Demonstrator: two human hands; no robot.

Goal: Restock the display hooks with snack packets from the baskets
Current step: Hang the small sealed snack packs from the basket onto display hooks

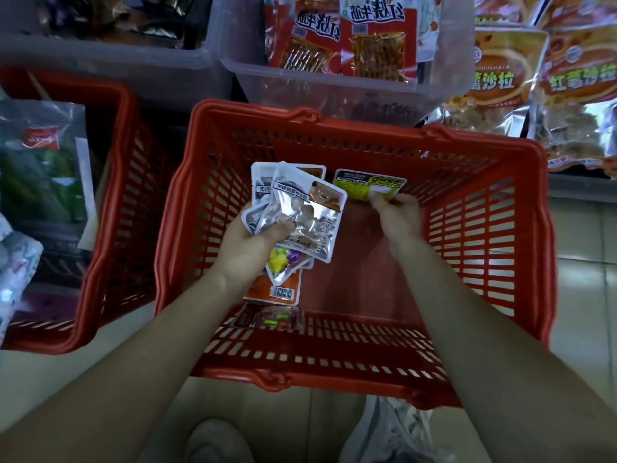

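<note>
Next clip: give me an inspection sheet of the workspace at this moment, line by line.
Surface: tiled floor; the red basket stands on it.
Job's things: silver packets and a yellow packet held over the red basket; one loose packet on its bottom; display hooks not seen.
Clutter: second basket at left, holding bags.
Hands: left hand grips the silver packets in a bunch; right hand pinches the yellow packet.
Cables: nothing seen.
Surroundings: clear bins with red packets beyond; orange bags at right; shoes at the bottom edge.
</note>
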